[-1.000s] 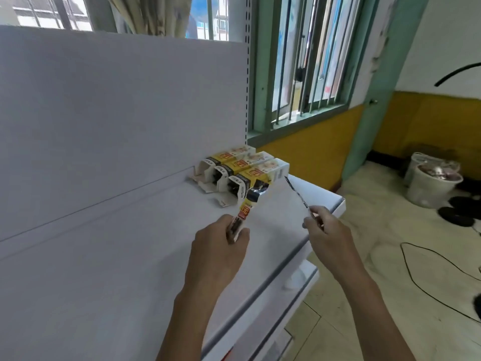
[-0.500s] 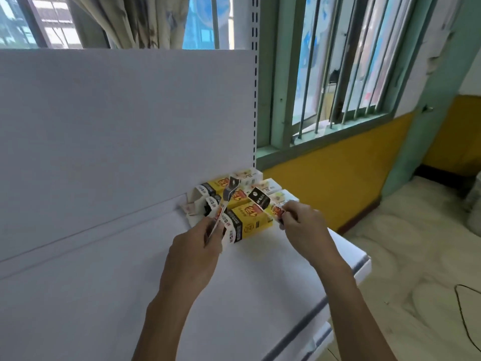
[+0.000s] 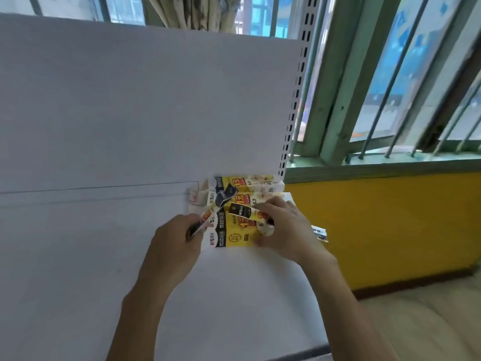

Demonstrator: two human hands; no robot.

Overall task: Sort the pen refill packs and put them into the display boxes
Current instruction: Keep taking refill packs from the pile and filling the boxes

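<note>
Hands each pinch a refill pack, left hand (image 3: 174,243) and right hand (image 3: 283,225), over the yellow display boxes (image 3: 234,230); a bump could tip them

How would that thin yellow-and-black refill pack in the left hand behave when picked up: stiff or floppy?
Probably floppy: the thin yellow-and-black refill pack looks bent above the left hand, which pinches only its lower end. Likely light, since that pinch holds it. Its printed wrapper may be slippery, though blur makes that uncertain.

Both forearms were bare to the frame's lower edge, no sleeves; the left hand (image 3: 173,246) and right hand (image 3: 283,227) wore nothing.
</note>
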